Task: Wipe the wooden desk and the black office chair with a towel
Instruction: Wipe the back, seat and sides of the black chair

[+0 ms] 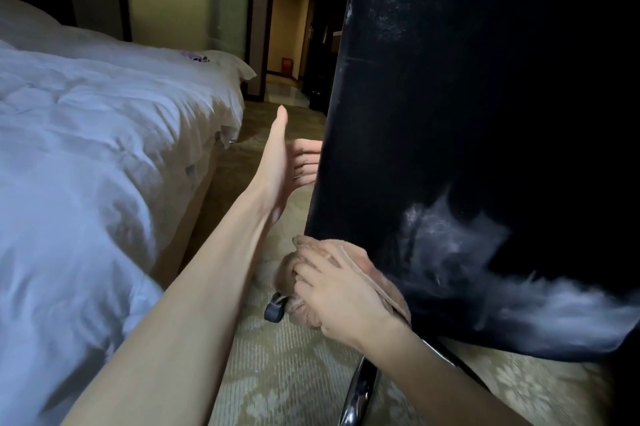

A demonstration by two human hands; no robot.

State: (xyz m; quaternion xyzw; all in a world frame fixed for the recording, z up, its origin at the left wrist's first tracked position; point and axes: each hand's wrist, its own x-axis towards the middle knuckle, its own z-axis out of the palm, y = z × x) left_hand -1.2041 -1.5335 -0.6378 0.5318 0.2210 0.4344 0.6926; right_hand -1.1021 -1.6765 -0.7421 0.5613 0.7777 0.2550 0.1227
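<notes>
Hotel-type room here: a bed (104, 148) with a rumpled white duvet is filling the whole left side, patterned carpet (277, 373) is running down the middle, and a dim hallway (287, 27) is showing at the far end.

The black office chair (467, 114) is taking up the right side, its tall back facing the camera. Pale dusty smears (450, 252) are showing across the lower part of it.

The left hand (280, 162) is reaching out far, thumb sticking straight up and away, fingers running over to the chair's left edge. The fingertips are disappearing behind that edge, so I honestly can't tell whether it's gripping or just touching.

The right hand (332, 290) is nearer and lower, fingers curling over a bunched-up pinkish-brown towel (346, 247) and holding it right against the bottom left corner of the chair back. The towel is sitting under and around the hand, poking out above the knuckles and below the palm.

Just left of that hand a black caster (275, 308) is peeking out, and a chrome leg (360, 391) is running down toward the near edge.
</notes>
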